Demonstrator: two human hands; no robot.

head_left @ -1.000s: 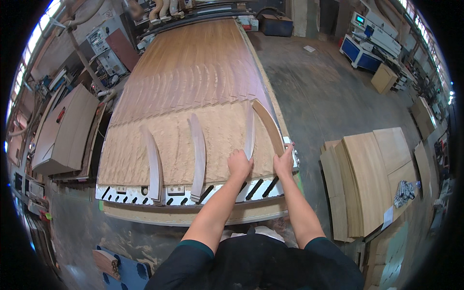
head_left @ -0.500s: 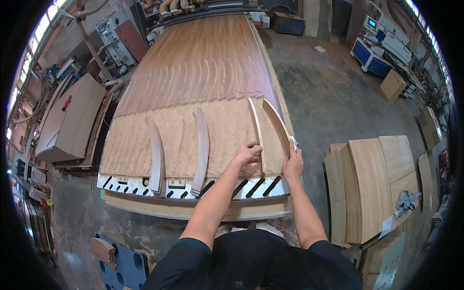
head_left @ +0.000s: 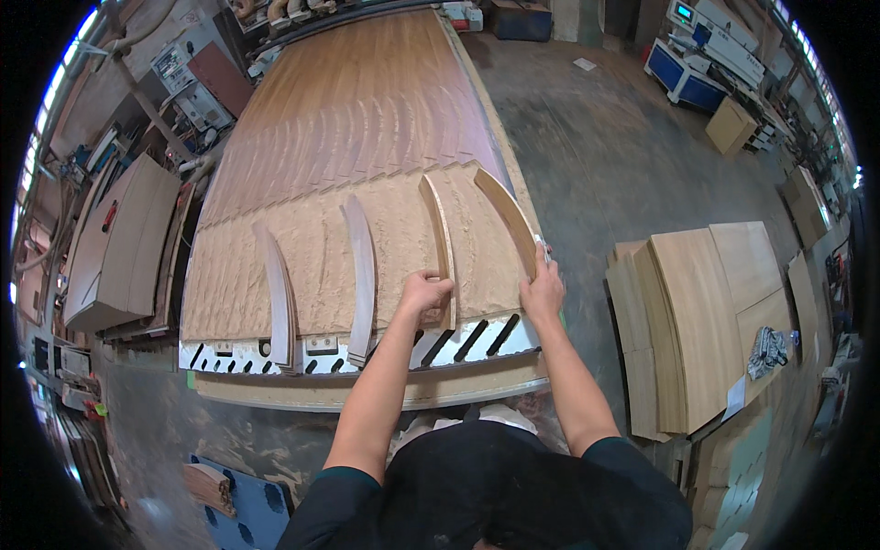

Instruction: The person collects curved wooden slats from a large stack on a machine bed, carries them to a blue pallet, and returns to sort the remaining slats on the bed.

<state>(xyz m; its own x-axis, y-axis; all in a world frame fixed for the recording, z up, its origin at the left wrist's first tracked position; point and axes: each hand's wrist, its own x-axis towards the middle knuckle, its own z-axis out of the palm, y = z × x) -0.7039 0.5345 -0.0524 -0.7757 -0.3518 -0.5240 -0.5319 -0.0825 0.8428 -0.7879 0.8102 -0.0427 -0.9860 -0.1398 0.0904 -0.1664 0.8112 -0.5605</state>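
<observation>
A long machine bed point(head_left: 385, 390) carries a large wooden sheet point(head_left: 357, 101) cut into many curved strips. My left hand point(head_left: 423, 293) grips the near end of a stack of curved wooden strips point(head_left: 438, 229) standing on edge. My right hand point(head_left: 543, 289) holds the near end of another curved strip stack point(head_left: 506, 215) at the bed's right edge. Two more curved stacks point(head_left: 275, 293) point(head_left: 362, 275) stand on edge to the left, on sawdust-covered board.
Stacks of cut wooden panels point(head_left: 697, 321) lie on the floor to my right. Board stacks point(head_left: 119, 243) stand at the left. Blue machines point(head_left: 697, 78) are at the far right. A small wooden block point(head_left: 209, 486) lies on a blue pallet point(head_left: 252, 513) near my feet.
My left hand has closed on the near end of the inner curved stack. My right hand has settled on the end of the outer stack. The view has shifted slightly.
</observation>
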